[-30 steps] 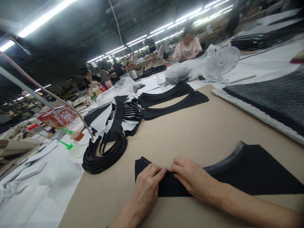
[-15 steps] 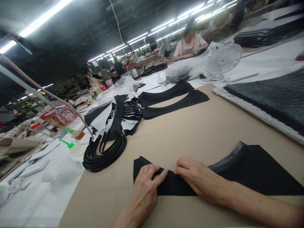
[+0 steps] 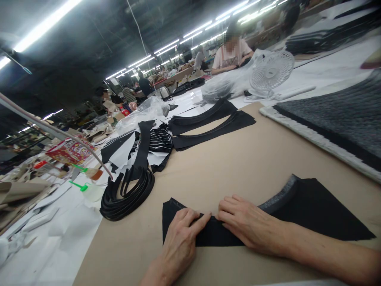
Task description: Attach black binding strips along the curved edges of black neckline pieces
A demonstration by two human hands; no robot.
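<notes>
A curved black fabric piece [image 3: 315,210] lies on the tan-covered table, with a grey strip [image 3: 279,194] along its inner curve. My left hand [image 3: 184,230] is closed on its upper edge towards the left end, thumb and fingers pressing the cloth. Just to the right, my right hand [image 3: 244,220] has its fingers bent together, pinching the same edge. A small gap of black edge shows between the two hands. Their fingertips partly hide the cloth they grip.
Two curved black pieces [image 3: 214,129] lie further back, beside a bundle of black strips [image 3: 127,202]. Glue bottles with green nozzles [image 3: 91,191] stand left. A white fan [image 3: 271,73] and grey fabric [image 3: 333,111] are on the right. A co-worker [image 3: 232,53] sits beyond.
The whole view has shifted slightly, so most things sit a little further left. Both hands keep nearly the same grip on the fabric edge.
</notes>
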